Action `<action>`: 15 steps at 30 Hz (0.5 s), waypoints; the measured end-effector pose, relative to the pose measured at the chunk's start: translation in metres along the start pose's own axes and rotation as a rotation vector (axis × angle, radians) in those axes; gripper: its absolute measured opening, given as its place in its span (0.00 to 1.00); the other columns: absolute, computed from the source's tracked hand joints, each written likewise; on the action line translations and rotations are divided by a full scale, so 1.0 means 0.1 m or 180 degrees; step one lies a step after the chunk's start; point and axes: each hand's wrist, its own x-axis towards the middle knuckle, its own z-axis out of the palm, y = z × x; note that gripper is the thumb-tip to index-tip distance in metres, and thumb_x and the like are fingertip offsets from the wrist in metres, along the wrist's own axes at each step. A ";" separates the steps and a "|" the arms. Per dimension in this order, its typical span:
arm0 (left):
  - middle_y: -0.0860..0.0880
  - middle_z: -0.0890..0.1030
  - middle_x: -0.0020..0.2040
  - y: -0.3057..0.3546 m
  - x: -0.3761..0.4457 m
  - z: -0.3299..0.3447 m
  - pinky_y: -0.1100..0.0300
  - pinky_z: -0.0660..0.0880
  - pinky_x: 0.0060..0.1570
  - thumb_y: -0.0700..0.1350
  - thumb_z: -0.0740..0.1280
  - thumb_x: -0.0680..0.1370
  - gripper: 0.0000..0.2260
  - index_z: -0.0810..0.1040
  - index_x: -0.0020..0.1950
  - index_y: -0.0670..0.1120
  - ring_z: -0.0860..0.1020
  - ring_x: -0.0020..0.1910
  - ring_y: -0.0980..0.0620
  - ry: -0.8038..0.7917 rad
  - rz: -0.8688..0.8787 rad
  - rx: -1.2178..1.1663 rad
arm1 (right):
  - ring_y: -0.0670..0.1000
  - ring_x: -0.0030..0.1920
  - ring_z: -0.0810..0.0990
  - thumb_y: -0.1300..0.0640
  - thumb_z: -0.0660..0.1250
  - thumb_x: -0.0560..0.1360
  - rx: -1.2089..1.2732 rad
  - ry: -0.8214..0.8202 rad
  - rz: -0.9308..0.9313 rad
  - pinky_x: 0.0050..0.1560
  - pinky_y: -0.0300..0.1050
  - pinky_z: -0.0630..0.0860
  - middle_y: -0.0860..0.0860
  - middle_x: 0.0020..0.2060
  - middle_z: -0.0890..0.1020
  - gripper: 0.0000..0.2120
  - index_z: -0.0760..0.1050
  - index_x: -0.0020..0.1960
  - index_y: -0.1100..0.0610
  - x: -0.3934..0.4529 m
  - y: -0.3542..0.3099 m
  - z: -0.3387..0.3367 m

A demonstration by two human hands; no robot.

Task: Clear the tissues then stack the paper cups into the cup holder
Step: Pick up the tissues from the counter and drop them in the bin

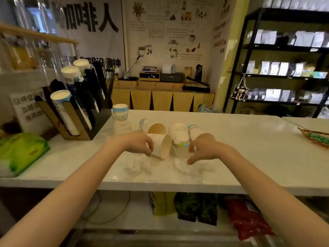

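Observation:
Several white paper cups lie tipped on the white counter (249,157): one (161,146) with its mouth toward me, one (154,127) behind it, one (179,138) bottom-up, one (195,131) at the right. Another cup (120,118) stands upside down at the left. Two crumpled white tissues lie in front of the cups, one (140,164) left and one (185,166) right. My left hand (137,142) hovers with curled fingers at the near cup's side. My right hand (204,148) hovers above the right tissue, fingers apart. The wooden cup holder (71,111) at the left holds tilted cup stacks.
A green tissue pack (21,152) lies at the counter's left end. A tray (315,138) with green items sits at the far right. A sign (26,111) stands beside the holder. Bags are stored on the shelf under the counter.

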 end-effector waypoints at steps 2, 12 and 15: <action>0.49 0.74 0.60 -0.06 -0.04 0.11 0.59 0.66 0.53 0.49 0.67 0.71 0.13 0.75 0.55 0.52 0.69 0.52 0.53 0.0007 -0.0151 -0.0068 | 0.53 0.52 0.75 0.40 0.69 0.66 0.0003 -0.0127 0.0142 0.50 0.47 0.72 0.54 0.56 0.77 0.25 0.73 0.57 0.55 -0.01 -0.02 0.08; 0.45 0.76 0.58 -0.31 -0.09 0.65 0.57 0.69 0.54 0.39 0.62 0.72 0.11 0.77 0.52 0.49 0.74 0.56 0.48 0.0637 -0.0280 -0.0092 | 0.54 0.49 0.77 0.46 0.64 0.71 -0.0303 0.0371 0.0194 0.41 0.45 0.69 0.53 0.52 0.79 0.17 0.75 0.55 0.55 -0.03 -0.19 0.49; 0.44 0.79 0.54 -0.34 -0.18 0.67 0.57 0.73 0.50 0.34 0.61 0.71 0.12 0.79 0.47 0.47 0.76 0.51 0.47 0.1075 -0.0325 -0.0121 | 0.53 0.46 0.75 0.50 0.66 0.70 0.0064 0.0463 -0.0157 0.40 0.45 0.71 0.53 0.50 0.79 0.13 0.74 0.53 0.54 -0.08 -0.35 0.43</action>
